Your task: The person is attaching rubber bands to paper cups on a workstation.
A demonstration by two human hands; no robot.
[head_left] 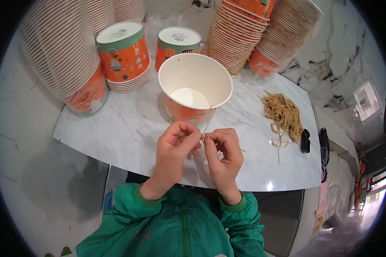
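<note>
Okay so I've got both hands close together, just in front of the open paper bucket (195, 81) standing on the marble-look table (261, 169). My left hand (171, 147) has thumb and index finger pinched on a thin tan cord (208, 121), and my right hand (224, 156) is pinching it too, right beside. That cord runs up to the bucket's near rim, a bit right of center. Tangled string pile (283, 115) is off right, small black object (305, 141) next to it, nested bucket stacks (60, 49) at the back.
</note>
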